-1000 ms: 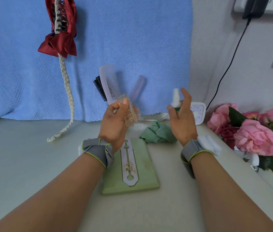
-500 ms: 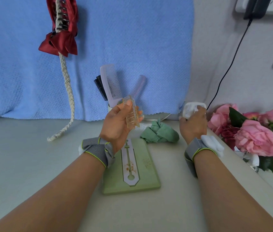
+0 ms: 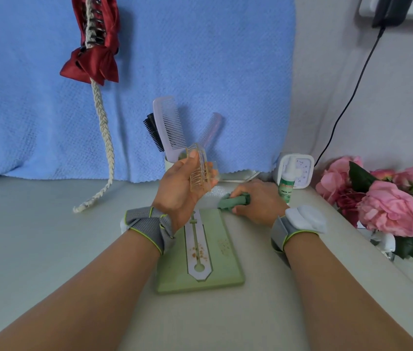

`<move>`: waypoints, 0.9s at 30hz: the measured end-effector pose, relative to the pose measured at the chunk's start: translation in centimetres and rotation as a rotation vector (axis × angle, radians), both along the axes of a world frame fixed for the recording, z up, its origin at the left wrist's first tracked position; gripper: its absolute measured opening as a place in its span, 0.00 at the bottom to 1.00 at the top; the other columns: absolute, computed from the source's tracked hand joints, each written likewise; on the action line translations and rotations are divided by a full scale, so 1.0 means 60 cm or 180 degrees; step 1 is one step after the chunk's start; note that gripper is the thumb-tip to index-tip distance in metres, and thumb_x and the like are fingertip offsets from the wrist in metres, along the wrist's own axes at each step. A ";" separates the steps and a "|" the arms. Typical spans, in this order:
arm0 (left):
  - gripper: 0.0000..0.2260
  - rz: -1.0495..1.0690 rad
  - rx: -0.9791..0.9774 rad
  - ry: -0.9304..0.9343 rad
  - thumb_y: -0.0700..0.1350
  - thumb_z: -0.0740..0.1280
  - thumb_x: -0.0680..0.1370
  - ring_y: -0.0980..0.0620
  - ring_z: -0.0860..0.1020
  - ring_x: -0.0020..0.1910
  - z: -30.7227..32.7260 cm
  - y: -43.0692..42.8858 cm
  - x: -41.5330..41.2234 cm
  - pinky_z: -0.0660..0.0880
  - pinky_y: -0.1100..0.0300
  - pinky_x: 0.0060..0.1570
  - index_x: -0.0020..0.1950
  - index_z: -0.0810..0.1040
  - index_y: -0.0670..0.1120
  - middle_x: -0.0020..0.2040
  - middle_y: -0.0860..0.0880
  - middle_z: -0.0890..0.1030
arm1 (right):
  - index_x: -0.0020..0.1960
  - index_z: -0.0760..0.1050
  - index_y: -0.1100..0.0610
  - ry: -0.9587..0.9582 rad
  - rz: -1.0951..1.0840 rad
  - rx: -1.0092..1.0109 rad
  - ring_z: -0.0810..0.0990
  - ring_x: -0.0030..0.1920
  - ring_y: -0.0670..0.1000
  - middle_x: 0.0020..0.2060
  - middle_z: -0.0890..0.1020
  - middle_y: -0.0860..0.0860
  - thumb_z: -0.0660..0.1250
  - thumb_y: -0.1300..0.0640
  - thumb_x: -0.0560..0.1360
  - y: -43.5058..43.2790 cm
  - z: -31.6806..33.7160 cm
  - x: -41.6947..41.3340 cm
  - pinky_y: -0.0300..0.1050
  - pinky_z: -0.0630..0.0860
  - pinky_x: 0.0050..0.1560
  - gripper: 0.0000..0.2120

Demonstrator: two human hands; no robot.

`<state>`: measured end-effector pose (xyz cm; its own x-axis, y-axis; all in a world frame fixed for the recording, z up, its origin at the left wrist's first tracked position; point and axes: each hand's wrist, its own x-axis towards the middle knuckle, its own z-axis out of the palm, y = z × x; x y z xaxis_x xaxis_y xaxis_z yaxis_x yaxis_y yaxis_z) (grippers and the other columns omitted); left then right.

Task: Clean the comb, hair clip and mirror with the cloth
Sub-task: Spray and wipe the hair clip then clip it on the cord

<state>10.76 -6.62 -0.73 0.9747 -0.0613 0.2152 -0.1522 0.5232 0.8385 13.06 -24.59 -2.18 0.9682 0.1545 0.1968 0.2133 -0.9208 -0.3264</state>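
My left hand [image 3: 177,191] holds a clear amber hair clip [image 3: 199,171] up above the table, teeth facing right. My right hand [image 3: 258,202] rests on the table and is closed around the crumpled green cloth [image 3: 233,201]. A pale lilac comb [image 3: 171,125] stands in a cup behind the clip, next to a black brush [image 3: 152,130] and a second clear comb [image 3: 210,129]. A green case [image 3: 200,252] with a white insert speckled with orange spots lies flat under my left wrist. I cannot tell which item is the mirror.
A small spray bottle [image 3: 287,179] stands by a white timer [image 3: 301,169] at the back right. Pink flowers [image 3: 390,203] fill the right edge. A red bow clip [image 3: 93,46] on a braided cord hangs on the blue towel [image 3: 200,59].
My right hand set the spray bottle down by the timer, then moved left and down and closed on the green cloth. My left hand kept holding the hair clip.
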 end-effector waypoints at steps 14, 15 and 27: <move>0.15 0.0416 -0.0241 0.0105 0.42 0.56 0.83 0.42 0.76 0.51 0.000 0.001 0.007 0.74 0.48 0.55 0.61 0.74 0.33 0.51 0.37 0.77 | 0.53 0.85 0.52 -0.1358 0.1344 0.1919 0.77 0.58 0.46 0.55 0.80 0.46 0.70 0.62 0.74 0.056 0.022 -0.029 0.36 0.72 0.60 0.10; 0.14 0.0525 -0.0240 0.0128 0.44 0.56 0.83 0.42 0.75 0.49 -0.002 0.000 0.009 0.74 0.47 0.54 0.59 0.74 0.35 0.50 0.38 0.76 | 0.52 0.85 0.52 -0.1324 0.1382 0.1884 0.78 0.57 0.45 0.54 0.80 0.46 0.71 0.63 0.74 0.055 0.023 -0.031 0.32 0.71 0.58 0.10; 0.14 0.0908 0.1145 -0.0687 0.51 0.58 0.83 0.54 0.76 0.43 -0.009 -0.030 -0.017 0.74 0.57 0.46 0.57 0.74 0.41 0.44 0.49 0.78 | 0.44 0.80 0.47 -0.1680 0.0859 0.2451 0.77 0.44 0.44 0.41 0.77 0.47 0.71 0.62 0.70 0.044 0.025 -0.031 0.36 0.72 0.48 0.10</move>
